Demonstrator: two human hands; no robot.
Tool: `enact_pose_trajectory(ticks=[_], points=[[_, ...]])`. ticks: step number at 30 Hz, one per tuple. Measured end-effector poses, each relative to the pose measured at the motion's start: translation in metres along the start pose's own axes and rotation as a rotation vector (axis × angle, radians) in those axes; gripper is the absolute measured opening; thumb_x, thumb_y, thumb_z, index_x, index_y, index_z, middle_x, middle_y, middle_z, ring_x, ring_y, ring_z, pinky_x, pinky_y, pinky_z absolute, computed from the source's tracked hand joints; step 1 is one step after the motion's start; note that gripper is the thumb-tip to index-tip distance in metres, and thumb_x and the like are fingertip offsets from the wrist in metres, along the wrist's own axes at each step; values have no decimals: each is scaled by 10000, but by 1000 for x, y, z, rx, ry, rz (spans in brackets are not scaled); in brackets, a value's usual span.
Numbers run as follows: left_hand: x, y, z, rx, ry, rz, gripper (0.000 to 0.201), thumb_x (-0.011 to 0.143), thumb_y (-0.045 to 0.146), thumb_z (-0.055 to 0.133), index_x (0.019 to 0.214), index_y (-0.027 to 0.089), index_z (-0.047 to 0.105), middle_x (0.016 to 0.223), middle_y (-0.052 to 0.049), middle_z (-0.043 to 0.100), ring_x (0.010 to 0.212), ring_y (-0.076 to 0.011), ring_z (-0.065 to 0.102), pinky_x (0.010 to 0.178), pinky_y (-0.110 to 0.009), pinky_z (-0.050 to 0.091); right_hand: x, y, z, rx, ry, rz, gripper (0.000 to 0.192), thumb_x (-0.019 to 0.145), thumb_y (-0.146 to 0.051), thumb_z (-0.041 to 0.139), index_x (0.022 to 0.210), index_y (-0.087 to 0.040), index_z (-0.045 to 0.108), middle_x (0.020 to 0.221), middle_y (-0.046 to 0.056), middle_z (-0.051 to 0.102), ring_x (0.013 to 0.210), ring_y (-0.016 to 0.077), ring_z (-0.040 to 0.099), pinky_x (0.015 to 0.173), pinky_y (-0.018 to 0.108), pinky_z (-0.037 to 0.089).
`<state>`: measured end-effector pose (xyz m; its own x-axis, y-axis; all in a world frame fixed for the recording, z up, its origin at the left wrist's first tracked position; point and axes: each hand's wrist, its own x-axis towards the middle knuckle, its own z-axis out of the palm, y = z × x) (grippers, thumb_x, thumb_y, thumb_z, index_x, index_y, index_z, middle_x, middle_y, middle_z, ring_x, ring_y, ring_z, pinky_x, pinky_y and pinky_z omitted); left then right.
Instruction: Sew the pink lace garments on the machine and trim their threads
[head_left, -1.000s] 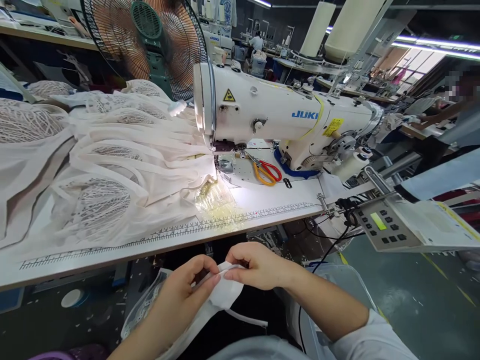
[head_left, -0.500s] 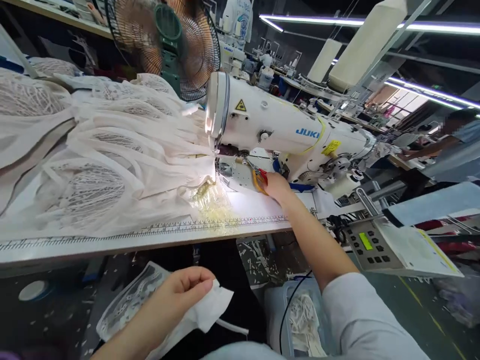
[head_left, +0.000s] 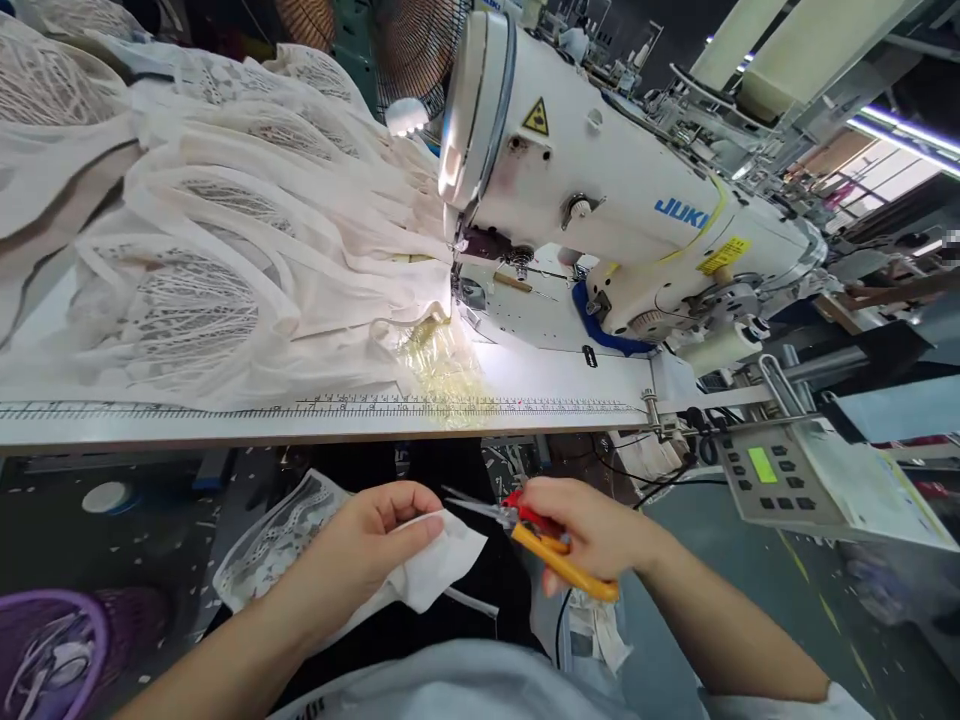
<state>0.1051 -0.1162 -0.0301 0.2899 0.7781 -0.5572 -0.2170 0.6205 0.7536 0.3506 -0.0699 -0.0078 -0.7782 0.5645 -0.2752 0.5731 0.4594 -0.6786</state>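
Note:
My left hand (head_left: 367, 545) pinches a small white fabric piece (head_left: 439, 567) over my lap, below the table edge. My right hand (head_left: 592, 530) grips red-and-orange thread snips (head_left: 525, 530), their blades pointing left at the fabric piece, a short gap from it. A lace-trimmed piece (head_left: 277, 545) hangs under my left wrist. Above, a white JUKI sewing machine (head_left: 622, 210) stands on the white table (head_left: 525, 385).
A heap of pale lace garments (head_left: 210, 250) covers the table's left part. A control panel (head_left: 772, 475) hangs at the right of the table. A purple basket (head_left: 45, 650) sits at the lower left. A fan (head_left: 405, 50) stands behind the machine.
My right hand took the snips from the machine bed and brought them down to my lap beside the fabric. The view tilted downward.

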Motion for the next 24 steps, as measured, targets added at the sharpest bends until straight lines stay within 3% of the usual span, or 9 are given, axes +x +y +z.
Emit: enact_pose_trajectory(ticks=[4,11,24], points=[[3,-2,4,24,2,11,302,557,420,745,640,165,605,564,23,578,482,-91,477,455,-196,383,4,3,17,-2,-129,54,616,624,-789,518,612,-205,324,630,-45,365,533,92,298,483,223,262],[1,-7,0,28,56,59,288,579,416,721,617,155,605,558,19,572,505,-98,475,482,-204,367,2,4,14,-37,-195,16,622,651,-811,460,625,-209,306,614,-52,330,531,92,268,474,225,227],[-4,-3,5,4,128,49,266,512,404,715,564,167,606,540,31,544,504,-99,454,500,-215,351,3,-7,12,2,-174,102,617,633,-767,547,581,-200,310,589,-60,313,517,85,239,466,223,221]])
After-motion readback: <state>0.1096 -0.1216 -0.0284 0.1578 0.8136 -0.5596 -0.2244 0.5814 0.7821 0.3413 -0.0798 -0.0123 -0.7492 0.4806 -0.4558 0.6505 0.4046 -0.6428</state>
